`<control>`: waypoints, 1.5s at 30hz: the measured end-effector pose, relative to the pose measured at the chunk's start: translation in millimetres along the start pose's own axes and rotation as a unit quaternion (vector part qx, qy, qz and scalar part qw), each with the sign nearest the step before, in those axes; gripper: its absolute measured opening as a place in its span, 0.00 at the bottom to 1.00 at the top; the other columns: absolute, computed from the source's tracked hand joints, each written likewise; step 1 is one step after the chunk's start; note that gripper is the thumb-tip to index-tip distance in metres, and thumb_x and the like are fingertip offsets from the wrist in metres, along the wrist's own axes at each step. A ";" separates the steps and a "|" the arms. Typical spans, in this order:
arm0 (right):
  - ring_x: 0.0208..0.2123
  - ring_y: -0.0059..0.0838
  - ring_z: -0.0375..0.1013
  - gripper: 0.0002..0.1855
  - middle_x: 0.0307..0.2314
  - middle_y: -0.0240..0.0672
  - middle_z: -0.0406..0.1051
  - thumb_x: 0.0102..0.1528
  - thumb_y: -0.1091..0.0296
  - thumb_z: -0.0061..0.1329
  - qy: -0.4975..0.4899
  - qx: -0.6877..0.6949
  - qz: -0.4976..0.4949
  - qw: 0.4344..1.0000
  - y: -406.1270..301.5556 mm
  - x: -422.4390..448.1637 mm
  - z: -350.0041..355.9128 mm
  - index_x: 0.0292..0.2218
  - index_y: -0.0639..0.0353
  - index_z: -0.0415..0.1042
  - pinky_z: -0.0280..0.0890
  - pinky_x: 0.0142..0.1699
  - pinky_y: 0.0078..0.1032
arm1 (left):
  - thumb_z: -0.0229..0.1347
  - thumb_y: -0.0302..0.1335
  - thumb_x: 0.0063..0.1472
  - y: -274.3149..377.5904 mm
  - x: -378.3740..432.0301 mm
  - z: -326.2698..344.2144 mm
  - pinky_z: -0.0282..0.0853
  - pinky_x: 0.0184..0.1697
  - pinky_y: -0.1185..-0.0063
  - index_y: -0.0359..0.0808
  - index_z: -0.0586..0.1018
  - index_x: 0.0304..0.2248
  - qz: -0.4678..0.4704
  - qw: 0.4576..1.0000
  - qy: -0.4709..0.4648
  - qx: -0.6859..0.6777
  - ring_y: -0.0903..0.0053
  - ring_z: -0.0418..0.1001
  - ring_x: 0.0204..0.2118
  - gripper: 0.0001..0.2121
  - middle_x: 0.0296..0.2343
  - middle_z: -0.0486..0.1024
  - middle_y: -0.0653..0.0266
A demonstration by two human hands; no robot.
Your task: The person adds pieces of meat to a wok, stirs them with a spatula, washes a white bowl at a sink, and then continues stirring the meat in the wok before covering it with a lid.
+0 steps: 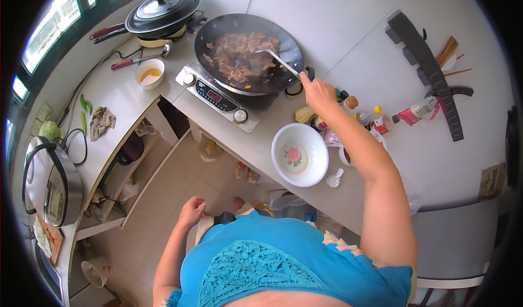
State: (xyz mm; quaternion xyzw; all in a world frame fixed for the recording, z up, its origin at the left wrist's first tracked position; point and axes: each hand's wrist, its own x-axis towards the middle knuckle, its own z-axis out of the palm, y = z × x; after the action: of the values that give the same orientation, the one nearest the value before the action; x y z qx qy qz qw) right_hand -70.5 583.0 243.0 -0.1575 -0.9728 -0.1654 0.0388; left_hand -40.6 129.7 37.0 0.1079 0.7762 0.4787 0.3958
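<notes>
My right hand (320, 92) grips the handle of a metal spatula (286, 65), whose blade rests among sliced meat (241, 55) in a black wok (208, 31). Faint steam rises from the browned pieces. Under the wok is an induction cooker (216, 98) with two knobs and a lit red display. Down by my waist hangs my left hand (192, 212), empty, its fingers loosely curled and apart. Below my right forearm stands a white enamel basin (279, 156) with a painted rose and a little liquid inside.
Left of the cooker are a bowl of yellowish liquid (150, 75), a ladle (141, 59) and a lidded pan (163, 15). Green chilies (83, 121), a rag (102, 122) and a rice cooker (57, 184) line the left counter. Seasoning bottles (365, 115) stand near my right forearm, below a wall rack (429, 74).
</notes>
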 end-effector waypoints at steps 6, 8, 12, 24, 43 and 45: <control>0.23 0.45 0.71 0.22 0.20 0.44 0.69 0.51 0.68 0.38 -0.044 0.058 -0.063 0.995 -33.5 -43.0 -32.6 0.49 0.56 0.59 0.65 0.27 0.38 | 0.49 0.27 0.55 0.5 0.6 0.7 0.68 0.27 0.80 0.30 0.71 0.38 -0.017 1.000 0.013 -0.009 0.78 0.72 0.23 0.12 0.28 0.74 0.57; 0.24 0.45 0.72 0.23 0.21 0.45 0.70 0.50 0.71 0.36 -0.031 0.070 -0.087 0.993 -48.5 -16.6 -18.8 0.50 0.60 0.59 0.66 0.29 0.37 | 0.49 0.27 0.55 -1.7 0.3 3.2 0.68 0.26 0.80 0.30 0.71 0.38 -0.009 1.000 0.006 0.019 0.78 0.72 0.22 0.12 0.29 0.74 0.57; 0.25 0.43 0.73 0.21 0.22 0.46 0.71 0.52 0.71 0.33 0.060 0.038 -0.036 0.997 -44.3 40.7 23.1 0.49 0.60 0.60 0.68 0.28 0.36 | 0.48 0.26 0.55 -11.8 7.2 4.1 0.68 0.26 0.80 0.30 0.70 0.38 0.086 0.993 0.016 0.079 0.78 0.72 0.22 0.12 0.29 0.73 0.57; 0.26 0.45 0.70 0.21 0.22 0.46 0.70 0.50 0.72 0.40 -0.096 0.074 -0.027 0.992 -36.6 -59.2 -53.8 0.48 0.57 0.61 0.64 0.33 0.39 | 0.47 0.24 0.56 1.1 -19.3 -10.3 0.67 0.25 0.82 0.28 0.69 0.38 -0.031 0.999 0.032 -0.014 0.80 0.71 0.21 0.11 0.26 0.73 0.58; 0.24 0.45 0.71 0.23 0.20 0.44 0.69 0.49 0.75 0.37 0.032 0.026 -0.021 0.999 -29.5 3.3 -10.4 0.49 0.56 0.61 0.66 0.29 0.38 | 0.49 0.28 0.55 -1.8 -7.4 2.7 0.68 0.33 0.79 0.30 0.71 0.38 0.009 0.994 0.025 0.105 0.74 0.73 0.30 0.13 0.29 0.74 0.56; 0.25 0.46 0.71 0.22 0.20 0.45 0.70 0.50 0.74 0.36 -0.006 0.022 0.015 1.000 -23.3 -4.6 -17.0 0.49 0.56 0.61 0.65 0.29 0.39 | 0.49 0.30 0.55 4.5 -7.6 4.6 0.68 0.35 0.78 0.31 0.72 0.38 0.019 0.999 0.028 0.038 0.71 0.73 0.34 0.13 0.31 0.74 0.55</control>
State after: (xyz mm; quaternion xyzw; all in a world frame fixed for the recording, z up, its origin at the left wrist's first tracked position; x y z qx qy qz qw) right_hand -73.2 555.1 251.2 -0.1720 -0.9740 -0.1420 0.0387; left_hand -33.3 131.0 43.6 0.1241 0.8023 0.4596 0.3602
